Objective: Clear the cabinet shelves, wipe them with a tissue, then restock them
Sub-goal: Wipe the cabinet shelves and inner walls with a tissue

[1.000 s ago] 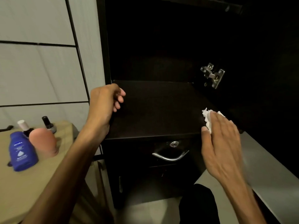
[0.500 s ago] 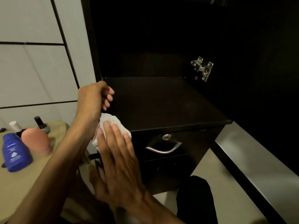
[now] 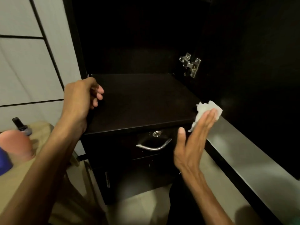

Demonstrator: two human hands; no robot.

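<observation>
The dark cabinet shelf [image 3: 142, 101] lies bare in front of me. My left hand [image 3: 81, 98] rests at the shelf's left front corner with its fingers loosely curled and nothing in them. At the shelf's right front corner my right hand [image 3: 193, 140] presses a crumpled white tissue [image 3: 206, 111] with straight fingers, thumb spread apart. A pink bottle [image 3: 15, 144], a blue bottle [image 3: 4, 161] and a small dark bottle [image 3: 21, 126] stand on the beige surface [image 3: 24, 172] at the left.
Below the shelf is a drawer with a metal handle [image 3: 153, 146] and a lock [image 3: 157, 133]. A metal hinge [image 3: 190, 64] sits on the cabinet's right wall. The open door's pale inner face [image 3: 243, 153] runs along the right. White panelled wall stands at the left.
My right hand swept the tissue from the shelf's right edge across to the left corner, then back to the right front corner. My left hand stayed at the left corner.
</observation>
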